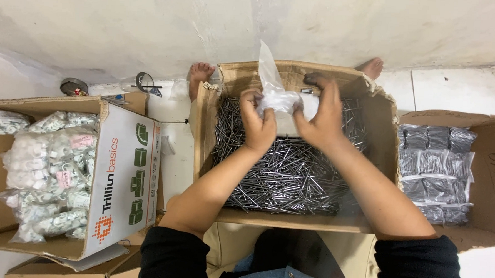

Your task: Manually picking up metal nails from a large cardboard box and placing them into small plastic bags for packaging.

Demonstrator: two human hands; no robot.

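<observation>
Both my hands work over an open cardboard box (382,134) filled with loose steel nails (290,174). My left hand (257,121) pinches the bunched neck of a small clear plastic bag (278,96). On the bag's other side, my right hand (322,115) grips it with fingers spread over the top. The bag's loose top sticks up above the hands toward the wall. What is inside the bag is hidden by my fingers.
A cardboard box (118,167) at the left holds bagged white plastic fittings (51,175). Another box (491,166) at the right holds several packed bags of nails (435,169). My bare feet (200,73) rest against the wall. A tape roll (144,81) lies on the floor.
</observation>
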